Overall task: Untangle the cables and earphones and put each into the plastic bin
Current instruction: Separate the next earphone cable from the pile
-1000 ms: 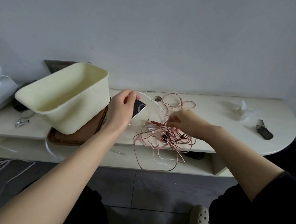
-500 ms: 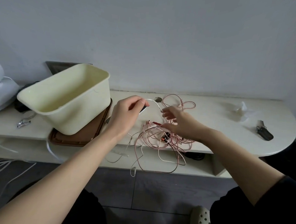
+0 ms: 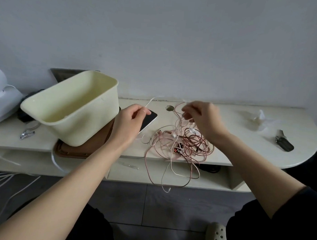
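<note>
Head cam: tangle of thin pink, dark-red & white cables (image 3: 182,144) lay on cream table (image 3: 234,129) at front edge, spread left-right, loops hanging over. Cream plastic bin (image 3: 78,120) sat tilted on brown tray (image 3: 81,151), mouth facing up-left. Left hand (image 3: 130,119) pinched thin white cord (image 3: 149,101) btwn thumb & forefinger. Right hand (image 3: 202,116), blurred, had fingers curled on strands raised above the tangle.

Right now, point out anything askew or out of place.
The bin sits tilted, partly on a brown tray. Loops of the tangled cables hang over the front edge of the table and might slide off.
</note>
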`<state>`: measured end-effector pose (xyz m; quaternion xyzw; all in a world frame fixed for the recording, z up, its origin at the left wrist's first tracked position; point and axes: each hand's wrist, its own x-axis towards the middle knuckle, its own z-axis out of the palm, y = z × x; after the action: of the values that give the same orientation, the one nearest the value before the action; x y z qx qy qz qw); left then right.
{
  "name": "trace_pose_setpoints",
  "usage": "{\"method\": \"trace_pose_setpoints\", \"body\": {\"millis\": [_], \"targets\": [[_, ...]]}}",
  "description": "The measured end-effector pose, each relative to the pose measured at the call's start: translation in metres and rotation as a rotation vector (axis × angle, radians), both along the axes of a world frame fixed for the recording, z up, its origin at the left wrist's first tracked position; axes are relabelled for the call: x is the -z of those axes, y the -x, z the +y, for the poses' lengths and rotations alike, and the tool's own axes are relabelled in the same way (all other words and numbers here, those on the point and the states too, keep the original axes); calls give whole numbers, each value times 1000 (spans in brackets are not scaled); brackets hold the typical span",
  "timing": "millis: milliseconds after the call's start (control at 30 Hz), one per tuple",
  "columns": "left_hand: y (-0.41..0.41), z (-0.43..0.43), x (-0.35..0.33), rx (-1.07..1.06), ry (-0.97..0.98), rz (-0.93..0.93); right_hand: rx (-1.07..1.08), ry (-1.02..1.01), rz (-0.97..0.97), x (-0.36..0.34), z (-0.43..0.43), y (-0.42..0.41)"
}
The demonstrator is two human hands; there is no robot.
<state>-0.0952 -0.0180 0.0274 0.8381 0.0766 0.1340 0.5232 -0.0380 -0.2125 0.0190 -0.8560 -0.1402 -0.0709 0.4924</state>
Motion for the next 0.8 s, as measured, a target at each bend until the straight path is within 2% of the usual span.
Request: {"method": "trace_pose_setpoints", "body": {"millis": [100, 300, 433, 600, 700, 800], "targets": [[1, -8, 2, 103, -18, 89, -8, -159, -57, -17, 7, 12], [0, -21, 11, 264, -176, 122, -115, -181, 5, -20, 17, 19], [-4, -24, 21, 287, -258, 116, -169, -226, 52, -19, 19, 20], [-6, -29, 27, 301, -234, 90, -209, -314, 146, -21, 21, 21], [-7, -31, 29, 284, -293, 37, -184, -298, 151, -19, 21, 19], [-13, -26, 30, 215, -317, 19, -121, -370, 180, -18, 20, 16]]}}
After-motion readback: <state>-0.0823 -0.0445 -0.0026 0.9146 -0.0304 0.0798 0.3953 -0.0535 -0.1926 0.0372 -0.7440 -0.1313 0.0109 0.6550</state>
